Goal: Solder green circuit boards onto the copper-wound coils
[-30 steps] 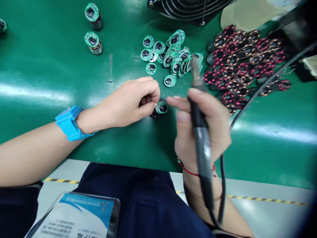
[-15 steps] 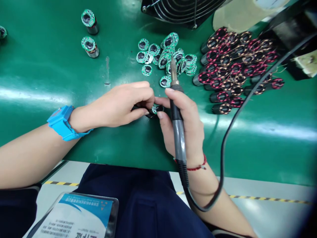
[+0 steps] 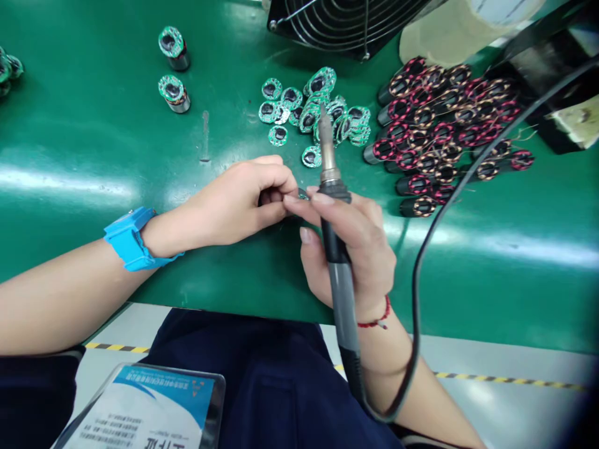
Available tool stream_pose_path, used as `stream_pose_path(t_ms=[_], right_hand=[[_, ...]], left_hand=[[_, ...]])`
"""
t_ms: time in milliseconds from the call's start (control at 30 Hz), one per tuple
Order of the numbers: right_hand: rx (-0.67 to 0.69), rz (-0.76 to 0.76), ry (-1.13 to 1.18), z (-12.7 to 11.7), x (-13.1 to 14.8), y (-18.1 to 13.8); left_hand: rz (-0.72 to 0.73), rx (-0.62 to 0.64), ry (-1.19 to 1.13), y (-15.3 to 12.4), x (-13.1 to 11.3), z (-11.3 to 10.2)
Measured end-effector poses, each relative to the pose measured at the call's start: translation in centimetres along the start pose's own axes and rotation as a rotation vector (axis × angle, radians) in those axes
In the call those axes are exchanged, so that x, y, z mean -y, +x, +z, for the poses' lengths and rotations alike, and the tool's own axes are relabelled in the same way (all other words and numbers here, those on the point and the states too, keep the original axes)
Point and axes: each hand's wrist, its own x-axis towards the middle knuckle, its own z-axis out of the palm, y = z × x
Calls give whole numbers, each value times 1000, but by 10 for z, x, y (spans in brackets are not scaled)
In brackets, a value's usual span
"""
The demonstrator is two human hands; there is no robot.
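My left hand (image 3: 238,199), with a blue wrist strap (image 3: 133,240), pinches a small black part topped by a round green circuit board (image 3: 303,194); my fingers hide most of it. My right hand (image 3: 350,249) grips a soldering iron (image 3: 333,218) with its tip pointing up and away, and its fingertips touch the same small part. Just beyond both hands lies a heap of round green circuit boards (image 3: 318,109) on the green mat (image 3: 93,156).
A pile of black cylinders wound with red and copper coils (image 3: 444,131) lies at the right. Two assembled cylinders (image 3: 174,92) stand at the far left. A black fan grille (image 3: 337,22) sits at the back. The iron's black cable (image 3: 421,249) loops right.
My right hand has moved left with the soldering iron and joined my left hand at the small part. The part is now almost hidden between the fingers.
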Motion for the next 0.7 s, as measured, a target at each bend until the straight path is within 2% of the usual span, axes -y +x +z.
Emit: stream_pose_path(t_ms=[167, 433, 567, 700], right_hand=[[-35, 34, -80, -1, 0, 0], [-57, 114, 56, 0, 0, -1], [-179, 200, 180, 0, 0, -4], [-383, 136, 237, 0, -4, -4]], left_hand=[[-10, -17, -13, -2, 0, -1], [-53, -73, 38, -3, -4, -1], [-75, -82, 55, -2, -5, 0], [-84, -95, 51, -2, -6, 0]])
